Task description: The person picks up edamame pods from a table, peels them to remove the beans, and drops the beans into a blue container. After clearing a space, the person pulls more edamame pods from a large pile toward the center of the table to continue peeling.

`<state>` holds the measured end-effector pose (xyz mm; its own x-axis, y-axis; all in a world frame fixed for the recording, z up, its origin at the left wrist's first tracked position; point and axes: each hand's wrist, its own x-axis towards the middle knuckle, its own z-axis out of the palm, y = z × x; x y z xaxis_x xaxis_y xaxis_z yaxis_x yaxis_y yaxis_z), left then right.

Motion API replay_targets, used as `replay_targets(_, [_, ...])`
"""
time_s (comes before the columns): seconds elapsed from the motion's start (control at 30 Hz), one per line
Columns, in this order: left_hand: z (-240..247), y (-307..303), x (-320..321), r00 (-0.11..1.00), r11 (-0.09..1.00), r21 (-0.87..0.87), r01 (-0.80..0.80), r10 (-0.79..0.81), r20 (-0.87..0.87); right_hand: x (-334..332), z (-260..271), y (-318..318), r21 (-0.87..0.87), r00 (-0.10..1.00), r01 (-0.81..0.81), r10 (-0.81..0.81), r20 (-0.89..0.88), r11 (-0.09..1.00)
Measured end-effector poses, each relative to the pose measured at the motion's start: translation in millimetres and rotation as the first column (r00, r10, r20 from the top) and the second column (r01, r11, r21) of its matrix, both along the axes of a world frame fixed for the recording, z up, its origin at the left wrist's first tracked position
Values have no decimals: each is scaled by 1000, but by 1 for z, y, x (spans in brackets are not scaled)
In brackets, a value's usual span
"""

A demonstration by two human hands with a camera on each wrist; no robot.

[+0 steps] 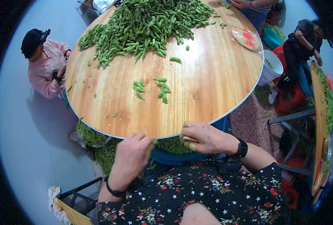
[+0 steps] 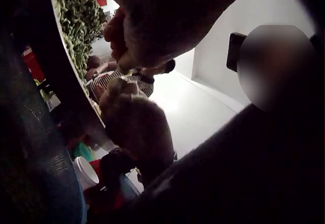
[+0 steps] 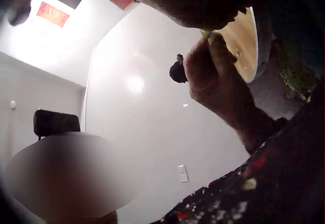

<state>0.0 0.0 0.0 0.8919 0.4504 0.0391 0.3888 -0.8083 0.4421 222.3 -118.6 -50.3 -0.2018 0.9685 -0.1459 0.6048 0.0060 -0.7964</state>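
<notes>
At the near edge of the round wooden table (image 1: 211, 93), the left hand (image 1: 132, 155) has curled fingers. In the right wrist view, that hand (image 3: 213, 72) pinches a small green piece (image 3: 205, 32), apparently part of a pod. The right hand (image 1: 204, 137) is a short way to its right, fingers bent inward; whether they hold anything is hidden. Dark shapes of both hands, left (image 2: 162, 21) and right (image 2: 137, 122), appear in the left wrist view. Two small groups of green pods, left (image 1: 138, 88) and right (image 1: 162, 90), lie on the table beyond the hands.
A large heap of pods (image 1: 147, 26) covers the table's far side. Green material (image 1: 174, 145) fills a blue container (image 1: 166, 157) below the near edge. A white bucket (image 1: 272, 67) stands at right. People surround the table, one in pink (image 1: 48, 69) at left.
</notes>
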Motion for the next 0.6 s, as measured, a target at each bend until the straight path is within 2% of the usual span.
replay_targets(0.07, [11,3,-8,989,995,97,36,-22,-148,-3,-2,-7,316,995,-25,55,-87,949])
replay_targets(0.1, [11,16,-1,989,990,140,31,-10,-146,0,-4,6,356,995,-31,64,-82,934])
replay_targets(0.17, [-3,26,19,998,982,187,-31,19,67,-2,1,3,273,999,10,3,-48,962])
replay_targets(0.23, [-12,39,46,993,980,199,-24,0,121,-6,12,7,196,1000,-6,10,-17,980])
replay_targets(0.27, [-15,44,63,985,977,208,-57,21,171,-6,16,10,119,1000,-20,19,12,993])
replay_targets(0.3, [-21,51,76,975,973,213,-91,43,216,-7,14,10,120,1000,-21,19,19,993])
replay_targets(0.33, [-33,62,85,975,972,214,-92,44,219,-9,8,11,166,1000,-3,7,-26,986])
replay_targets(0.4, [-54,78,100,973,995,99,27,-49,227,-9,-5,11,213,998,17,-2,-70,977])
replay_targets(0.47, [-59,77,101,954,996,90,19,-45,296,-6,-14,11,445,990,111,-57,-132,888])
replay_targets(0.5, [-60,76,102,933,997,80,17,-44,357,-4,-9,10,447,989,116,-60,-137,887])
replay_targets(0.53, [-49,69,100,935,996,82,23,-50,352,-1,1,9,272,959,198,-129,-251,942])
replay_targets(0.57, [-35,61,95,957,999,-49,-4,17,289,2,6,9,79,912,258,-216,-348,963])
replay_targets(0.6, [-24,51,90,974,983,-178,-40,79,213,4,2,12,65,879,283,-232,-417,957])
